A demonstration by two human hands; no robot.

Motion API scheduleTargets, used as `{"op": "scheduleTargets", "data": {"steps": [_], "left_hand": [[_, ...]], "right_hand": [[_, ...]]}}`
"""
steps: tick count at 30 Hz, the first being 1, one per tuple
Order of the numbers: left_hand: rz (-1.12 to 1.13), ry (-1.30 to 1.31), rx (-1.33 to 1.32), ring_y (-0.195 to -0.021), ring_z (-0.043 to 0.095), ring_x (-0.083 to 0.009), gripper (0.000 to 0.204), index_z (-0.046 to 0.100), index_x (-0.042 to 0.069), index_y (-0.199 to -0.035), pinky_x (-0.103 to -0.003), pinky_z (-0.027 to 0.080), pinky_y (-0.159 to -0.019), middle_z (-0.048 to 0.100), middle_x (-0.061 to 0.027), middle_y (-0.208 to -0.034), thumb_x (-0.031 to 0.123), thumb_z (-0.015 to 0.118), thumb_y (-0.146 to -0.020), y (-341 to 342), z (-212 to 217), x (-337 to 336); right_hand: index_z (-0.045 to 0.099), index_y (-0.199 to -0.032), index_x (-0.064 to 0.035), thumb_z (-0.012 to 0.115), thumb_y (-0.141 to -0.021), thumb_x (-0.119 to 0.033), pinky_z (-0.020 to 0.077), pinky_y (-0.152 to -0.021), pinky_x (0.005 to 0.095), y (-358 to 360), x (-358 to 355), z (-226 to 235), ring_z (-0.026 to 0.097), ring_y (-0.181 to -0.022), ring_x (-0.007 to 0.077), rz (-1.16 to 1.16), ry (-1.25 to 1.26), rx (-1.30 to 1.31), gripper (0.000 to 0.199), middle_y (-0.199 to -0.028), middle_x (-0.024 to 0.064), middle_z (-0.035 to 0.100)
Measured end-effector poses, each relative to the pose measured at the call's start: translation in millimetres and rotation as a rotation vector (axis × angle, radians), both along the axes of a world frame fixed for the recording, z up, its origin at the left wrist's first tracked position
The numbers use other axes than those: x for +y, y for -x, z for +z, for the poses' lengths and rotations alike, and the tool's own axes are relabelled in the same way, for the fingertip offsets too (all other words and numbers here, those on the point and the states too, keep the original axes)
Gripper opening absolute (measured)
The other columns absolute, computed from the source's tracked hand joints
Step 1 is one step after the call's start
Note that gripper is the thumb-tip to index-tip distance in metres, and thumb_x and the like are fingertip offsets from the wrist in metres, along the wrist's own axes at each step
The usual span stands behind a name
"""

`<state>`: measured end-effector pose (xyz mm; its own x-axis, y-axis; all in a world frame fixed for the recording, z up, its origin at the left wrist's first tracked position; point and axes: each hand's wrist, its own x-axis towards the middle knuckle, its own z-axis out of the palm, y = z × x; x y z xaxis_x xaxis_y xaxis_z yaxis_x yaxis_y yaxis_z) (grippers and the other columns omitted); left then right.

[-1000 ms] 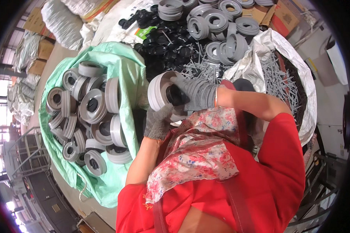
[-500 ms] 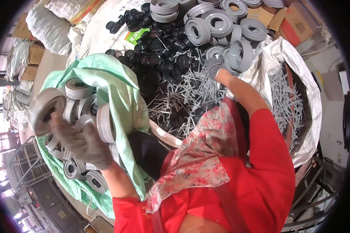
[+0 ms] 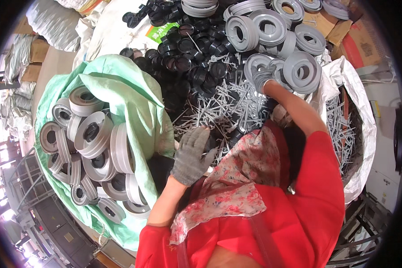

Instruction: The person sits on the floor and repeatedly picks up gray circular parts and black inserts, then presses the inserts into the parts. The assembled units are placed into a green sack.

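Head view, left glove [image 3: 191,156] fingers spread loose over grey pins [image 3: 236,105] at centre, holding nothing, right glove [image 3: 261,78] curled on a grey spool [image 3: 260,62] upper right, taped spools fill green sack [image 3: 134,96] at left, black caps [image 3: 187,62] above.

two gloved hands [image 3: 192,154], one green sack [image 3: 134,89], one white sack [image 3: 357,111], and reels, black caps and grey pins too many to count.

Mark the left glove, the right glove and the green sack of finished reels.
left glove [image 3: 191,154], head view, back of the hand.
right glove [image 3: 261,78], head view, knuckles among the grey reels.
green sack [image 3: 134,96], head view, bare upper fold of its wall.
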<state>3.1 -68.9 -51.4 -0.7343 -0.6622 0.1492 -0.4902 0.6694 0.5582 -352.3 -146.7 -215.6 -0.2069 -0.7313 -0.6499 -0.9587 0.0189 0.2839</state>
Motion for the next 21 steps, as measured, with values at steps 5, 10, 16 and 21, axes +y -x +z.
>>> {"op": "scheduleTargets", "data": {"steps": [5, 10, 16, 21], "left_hand": [[-0.134, 0.270, -0.113, -0.129, 0.036, -0.0371, 0.076, 0.043, 0.007, -0.133, -0.045, 0.032, -0.105, 0.038, -0.0174, -0.140, 0.016, 0.074, -0.064, 23, 5, 3], [-0.105, 0.160, -0.031, -0.123, 0.043, -0.0342, 0.080, 0.041, 0.010, -0.136, -0.047, 0.034, -0.103, 0.046, -0.0162, -0.132, 0.016, 0.071, -0.062, 7, -13, 2], [0.043, -0.478, -0.089, -0.110, 0.054, -0.0332, 0.069, 0.044, 0.004, -0.129, -0.041, 0.041, -0.097, 0.056, -0.0165, -0.116, 0.019, 0.073, -0.068, -42, -55, 17], [0.211, -0.284, -0.104, -0.129, 0.036, -0.0363, 0.079, 0.035, -0.005, -0.134, -0.038, 0.032, -0.107, 0.037, -0.0229, -0.137, 0.025, 0.072, -0.071, -22, -68, 27]], "right_hand": [[0.028, -0.139, -0.0025, 0.053, -0.081, -0.037, 0.0355, -0.089, 0.0642, -92, 55, 156, 0.060, -0.099, 0.0314, 0.338, 0.039, -0.168, 0.072, -0.118, 0.0207, 0.055], [0.045, -0.130, -0.0029, 0.071, -0.069, -0.037, 0.0457, -0.087, 0.0412, -125, 78, 176, 0.064, -0.089, 0.0299, 0.455, -0.051, -0.865, 0.075, -0.101, 0.0170, 0.065], [0.064, -0.098, -0.0045, 0.063, -0.077, -0.025, 0.0497, -0.078, 0.0416, -114, -12, 105, 0.063, -0.085, 0.0340, 0.162, 0.722, -0.931, 0.029, -0.090, 0.0175, 0.066], [0.034, -0.138, -0.0130, 0.070, -0.071, -0.023, 0.0381, -0.101, 0.0484, -94, -51, 5, 0.045, -0.120, 0.0433, -0.228, 0.473, -0.502, 0.077, -0.137, 0.0279, 0.034]]}}
